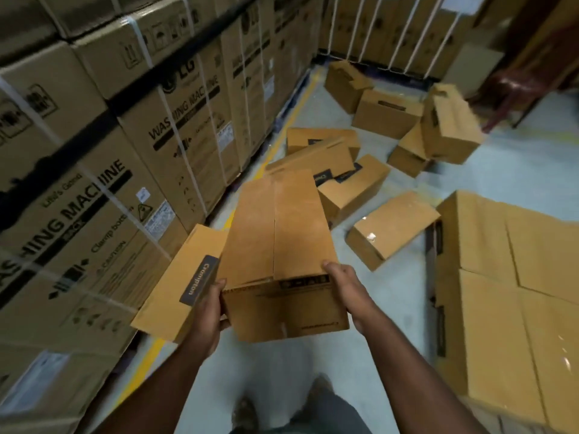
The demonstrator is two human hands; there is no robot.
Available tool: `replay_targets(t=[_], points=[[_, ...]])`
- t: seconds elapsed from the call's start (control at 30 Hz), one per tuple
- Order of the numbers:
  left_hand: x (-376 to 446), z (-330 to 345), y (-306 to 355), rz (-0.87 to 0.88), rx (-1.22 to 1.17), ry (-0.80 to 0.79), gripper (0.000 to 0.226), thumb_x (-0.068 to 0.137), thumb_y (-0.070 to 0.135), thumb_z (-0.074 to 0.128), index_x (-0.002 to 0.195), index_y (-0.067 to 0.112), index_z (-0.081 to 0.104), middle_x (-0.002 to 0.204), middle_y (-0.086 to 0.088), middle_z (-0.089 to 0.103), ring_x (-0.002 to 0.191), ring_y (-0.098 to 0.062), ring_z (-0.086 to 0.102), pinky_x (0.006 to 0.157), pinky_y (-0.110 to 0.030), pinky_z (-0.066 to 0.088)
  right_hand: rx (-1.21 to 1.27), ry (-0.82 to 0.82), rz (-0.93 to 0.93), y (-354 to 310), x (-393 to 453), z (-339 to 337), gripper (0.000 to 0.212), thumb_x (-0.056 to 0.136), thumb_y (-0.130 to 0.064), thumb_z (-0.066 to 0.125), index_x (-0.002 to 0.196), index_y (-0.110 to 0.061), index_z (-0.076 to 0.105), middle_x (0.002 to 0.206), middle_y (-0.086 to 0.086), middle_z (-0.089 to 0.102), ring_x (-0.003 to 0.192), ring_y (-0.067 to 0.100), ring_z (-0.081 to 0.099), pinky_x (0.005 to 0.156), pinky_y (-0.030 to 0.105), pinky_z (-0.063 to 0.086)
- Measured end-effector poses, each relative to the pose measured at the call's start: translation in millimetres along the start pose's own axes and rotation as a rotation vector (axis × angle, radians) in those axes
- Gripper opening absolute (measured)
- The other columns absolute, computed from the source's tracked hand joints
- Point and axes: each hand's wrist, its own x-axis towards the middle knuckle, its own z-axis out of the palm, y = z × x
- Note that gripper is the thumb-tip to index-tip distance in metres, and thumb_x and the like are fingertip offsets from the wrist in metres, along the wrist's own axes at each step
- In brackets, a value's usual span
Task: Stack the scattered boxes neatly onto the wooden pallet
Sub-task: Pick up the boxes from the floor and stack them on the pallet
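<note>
I hold a long brown cardboard box [279, 233] in front of me, lifted off the floor and pointing away. My left hand [210, 308] grips its near left corner and my right hand [346, 289] grips its near right corner. A second box with a Crompton label [181, 283] leans against the stack at the left, touching my left hand. Several more brown boxes [391, 227] lie scattered on the grey floor ahead. At the right, a layer of stacked boxes [507, 277] sits low; the wooden pallet under it is hidden.
A tall wall of strapped washing machine cartons [94, 183] runs along the left, with a yellow floor line [141, 368] at its foot. More strapped cartons [391, 32] close the far end. My feet [319, 383] stand on bare floor below the box.
</note>
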Motion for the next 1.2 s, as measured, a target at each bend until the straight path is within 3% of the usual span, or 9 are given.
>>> replay_targets(t=[0.17, 0.3, 0.37, 0.5, 0.7, 0.83, 0.93, 1.1, 1.2], points=[[-57.5, 63.4, -50.8, -0.020, 0.166, -0.221, 0.038, 0.101, 0.054, 0.050, 0.117, 0.021, 0.056, 0.110, -0.007, 0.069, 0.106, -0.029, 0.062, 0.086, -0.044, 0.051, -0.029, 0.085, -0.056, 90.4, -63.4, -77.3, 0.086, 0.071, -0.085, 0.044, 0.145, -0.039, 0.042, 0.123, -0.009, 0.062, 0.109, 0.012, 0.059, 0.086, 0.039, 0.050], [-98.4, 145.9, -86.8, 0.014, 0.324, -0.321, 0.085, 0.079, 0.072, 0.070, 0.146, 0.031, 0.037, 0.138, -0.009, 0.059, 0.125, -0.033, 0.058, 0.095, -0.053, 0.054, -0.008, 0.118, -0.067, 164.8, -102.1, -166.5, 0.057, 0.094, -0.070, 0.040, 0.139, -0.037, 0.052, 0.127, -0.012, 0.062, 0.105, 0.000, 0.055, 0.080, 0.028, 0.044], [-121.5, 196.4, -112.5, 0.041, 0.385, -0.363, 0.097, 0.076, 0.073, 0.073, 0.153, 0.031, 0.031, 0.141, -0.009, 0.056, 0.125, -0.032, 0.058, 0.095, -0.053, 0.055, 0.000, 0.155, -0.062, 204.0, -121.4, -221.9, 0.043, 0.102, -0.061, 0.040, 0.137, -0.038, 0.052, 0.124, -0.018, 0.058, 0.104, -0.005, 0.051, 0.081, 0.024, 0.041], [-175.8, 288.1, -167.8, 0.060, 0.383, -0.425, 0.090, 0.073, 0.075, 0.072, 0.142, 0.034, 0.033, 0.128, 0.007, 0.059, 0.112, -0.018, 0.062, 0.079, -0.041, 0.057, 0.050, 0.199, -0.039, 277.3, -151.0, -324.9, 0.063, 0.098, -0.063, 0.044, 0.152, -0.030, 0.047, 0.145, -0.008, 0.049, 0.138, 0.019, 0.044, 0.111, 0.041, 0.036], [-232.8, 385.8, -202.4, 0.093, 0.432, -0.498, 0.074, 0.086, 0.066, 0.066, 0.146, 0.025, 0.050, 0.132, 0.001, 0.066, 0.120, -0.023, 0.062, 0.096, -0.045, 0.053, 0.169, 0.223, -0.063, 333.5, -183.4, -425.3, 0.060, 0.096, -0.063, 0.045, 0.151, -0.039, 0.043, 0.146, -0.009, 0.048, 0.124, 0.011, 0.041, 0.098, 0.033, 0.030], [-240.6, 439.9, -197.7, 0.096, 0.435, -0.522, 0.086, 0.079, 0.074, 0.071, 0.147, 0.027, 0.050, 0.131, 0.006, 0.066, 0.120, -0.018, 0.061, 0.089, -0.040, 0.054, 0.148, 0.222, -0.022, 340.6, -176.6, -474.4, 0.092, 0.078, -0.076, 0.044, 0.160, -0.033, 0.038, 0.160, -0.004, 0.043, 0.144, 0.020, 0.039, 0.103, 0.035, 0.030], [-225.5, 482.2, -195.1, 0.039, 0.464, -0.552, 0.087, 0.079, 0.077, 0.068, 0.149, 0.033, 0.042, 0.140, 0.005, 0.058, 0.130, -0.022, 0.052, 0.104, -0.054, 0.046, 0.141, 0.184, -0.013, 336.9, -157.6, -514.3, 0.098, 0.073, -0.079, 0.045, 0.160, -0.034, 0.036, 0.163, -0.003, 0.041, 0.145, 0.021, 0.037, 0.104, 0.037, 0.032], [-189.0, 560.2, -189.5, -0.065, 0.381, -0.658, 0.077, 0.082, 0.070, 0.069, 0.146, 0.036, 0.045, 0.138, 0.005, 0.061, 0.130, -0.024, 0.054, 0.101, -0.058, 0.054, 0.220, 0.166, 0.029, 316.7, -105.5, -590.5, 0.083, 0.091, -0.070, 0.052, 0.164, -0.041, 0.024, 0.166, -0.004, 0.033, 0.148, 0.027, 0.036, 0.115, 0.053, 0.040], [-178.6, 606.3, -177.9, -0.086, 0.359, -0.681, 0.076, 0.082, 0.069, 0.069, 0.145, 0.036, 0.043, 0.138, 0.005, 0.060, 0.126, -0.022, 0.056, 0.092, -0.046, 0.061, 0.346, 0.194, 0.004, 298.4, -79.6, -625.7, 0.071, 0.103, -0.052, 0.053, 0.165, -0.037, 0.021, 0.162, -0.001, 0.040, 0.124, 0.018, 0.052, 0.107, 0.057, 0.051]])
